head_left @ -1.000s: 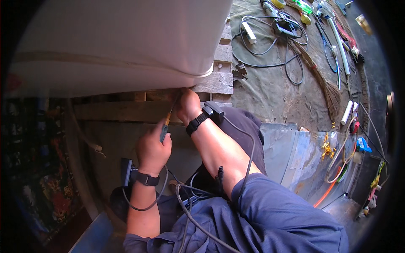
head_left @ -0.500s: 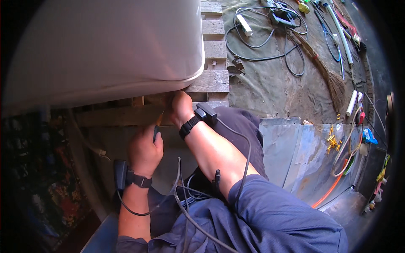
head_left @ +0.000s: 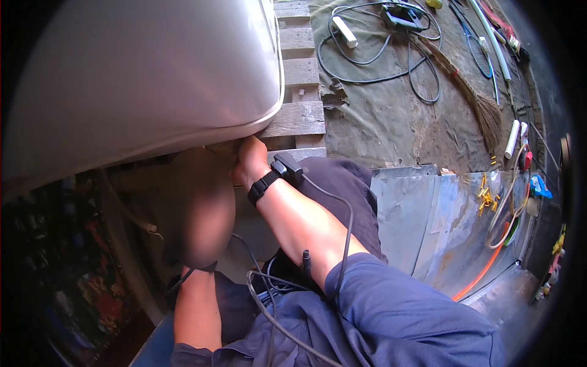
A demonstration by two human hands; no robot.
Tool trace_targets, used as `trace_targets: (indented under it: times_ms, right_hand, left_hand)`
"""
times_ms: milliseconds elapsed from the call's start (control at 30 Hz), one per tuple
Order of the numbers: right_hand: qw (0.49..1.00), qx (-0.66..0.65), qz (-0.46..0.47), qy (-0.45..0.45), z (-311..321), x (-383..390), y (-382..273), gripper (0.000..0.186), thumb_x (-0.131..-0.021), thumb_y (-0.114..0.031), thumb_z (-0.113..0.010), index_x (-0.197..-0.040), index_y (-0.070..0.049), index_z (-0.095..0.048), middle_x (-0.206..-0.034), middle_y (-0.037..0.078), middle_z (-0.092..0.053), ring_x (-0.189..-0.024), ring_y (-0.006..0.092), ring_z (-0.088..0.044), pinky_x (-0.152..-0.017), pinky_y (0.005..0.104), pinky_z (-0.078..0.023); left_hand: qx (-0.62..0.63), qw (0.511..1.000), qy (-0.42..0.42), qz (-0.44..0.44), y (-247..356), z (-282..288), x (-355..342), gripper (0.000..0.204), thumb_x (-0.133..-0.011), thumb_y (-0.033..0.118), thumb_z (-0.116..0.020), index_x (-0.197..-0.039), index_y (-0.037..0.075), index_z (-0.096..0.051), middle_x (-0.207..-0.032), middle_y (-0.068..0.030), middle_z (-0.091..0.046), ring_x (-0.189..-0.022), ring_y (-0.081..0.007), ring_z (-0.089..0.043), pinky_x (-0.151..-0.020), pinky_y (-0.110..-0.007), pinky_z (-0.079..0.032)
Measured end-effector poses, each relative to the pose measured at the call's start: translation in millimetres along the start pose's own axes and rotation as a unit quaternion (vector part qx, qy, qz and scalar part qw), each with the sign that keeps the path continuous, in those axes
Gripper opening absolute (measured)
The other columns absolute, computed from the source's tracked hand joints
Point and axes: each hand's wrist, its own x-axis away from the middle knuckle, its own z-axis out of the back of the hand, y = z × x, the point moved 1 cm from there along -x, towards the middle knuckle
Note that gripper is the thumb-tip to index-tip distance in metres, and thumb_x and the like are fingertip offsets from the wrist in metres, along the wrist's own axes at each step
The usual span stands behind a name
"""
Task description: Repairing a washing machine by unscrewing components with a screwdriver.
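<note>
A large, smooth, pale piece [head_left: 183, 73] with a rounded corner and a raised rim along its lower edge rests on a wooden pallet [head_left: 298, 119]. My right hand [head_left: 251, 159] reaches in under that edge near the corner, and its fingers are hidden. Just left of it, below the same edge, is my left hand [head_left: 206, 223]. A blur covers this hand, so its fingers and anything in them cannot be made out. Each wrist wears a black strap with a dark device and a cable; the right strap [head_left: 264, 186] shows plainly.
Cables [head_left: 269, 284] cross my lap. To the right lie metal sheets [head_left: 403, 214] and several small yellow pieces [head_left: 487, 199]. Farther off, a straw broom [head_left: 480, 116], a power strip [head_left: 345, 32] and a corded dark power tool [head_left: 402, 15] lie on a worn ground cloth.
My left hand, earlier around a dark-handled tool, has moved up toward the pale edge and is now blurred. My right hand stays under the edge. The whole view has shifted slightly.
</note>
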Motion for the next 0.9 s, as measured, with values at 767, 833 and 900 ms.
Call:
trace_targets:
  times_ms: [767, 833, 900]
  right_hand:
    - [0.972, -0.214, -0.093, -0.013, -11.7, 20.5, -6.5, 0.020, -0.090, -0.023, -0.045, -0.092, -0.008, -0.059, -0.080, 0.004, -0.056, -0.064, 0.0191, -0.050, -0.057, 0.0377, -0.040]
    - [0.959, -0.257, -0.113, -0.041, -8.9, 26.4, -11.8, 0.020, -0.091, -0.023, -0.044, -0.092, -0.009, -0.059, -0.082, 0.004, -0.057, -0.066, 0.0196, -0.051, -0.057, 0.0367, -0.041]
    - [0.961, -0.254, -0.105, -0.013, -11.0, 24.7, -16.1, 0.016, -0.092, -0.019, -0.042, -0.088, -0.011, -0.055, -0.075, 0.002, -0.053, -0.056, 0.0166, -0.046, -0.049, 0.0320, -0.036]
  left_hand:
    - [-0.306, 0.871, 0.106, -0.370, 16.2, 3.6, 8.7, 0.036, -0.078, 0.016, -0.063, -0.113, 0.008, -0.060, -0.094, -0.0207, -0.063, -0.085, -0.0405, -0.062, -0.072, -0.045, -0.051]
    - [-0.328, 0.855, 0.119, -0.384, 12.7, 1.5, 7.8, 0.035, -0.078, 0.015, -0.063, -0.113, 0.008, -0.060, -0.094, -0.0209, -0.064, -0.085, -0.0408, -0.062, -0.071, -0.045, -0.051]
    - [-0.346, 0.842, 0.133, -0.393, 8.5, 3.3, 8.6, 0.030, -0.081, 0.019, -0.064, -0.110, 0.008, -0.061, -0.092, -0.0163, -0.066, -0.080, -0.0343, -0.065, -0.063, -0.039, -0.053]
